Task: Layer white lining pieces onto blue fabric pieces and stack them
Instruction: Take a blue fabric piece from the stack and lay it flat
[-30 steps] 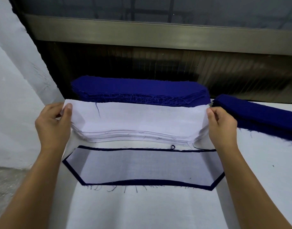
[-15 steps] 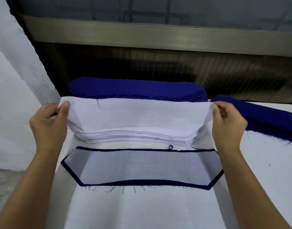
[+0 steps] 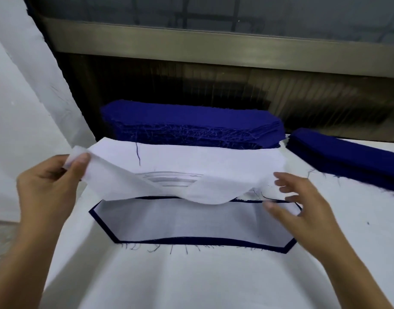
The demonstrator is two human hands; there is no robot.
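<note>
Two blue stacks (image 3: 191, 121) on white table (image 3: 191, 282) below window frame (image 3: 213, 50); left hand (image 3: 46, 186) pinches lining sheet (image 3: 191, 166); right hand (image 3: 303, 201) released.

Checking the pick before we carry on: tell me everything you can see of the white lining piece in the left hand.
The white lining piece is thin, limp cloth, long, with an angled right end. The left hand pinches its left end, raised off the white stack. Its near edge sags over the far edge of the layered piece. A dark thread lies on it. The right hand is open by its right end; contact unclear.
</note>
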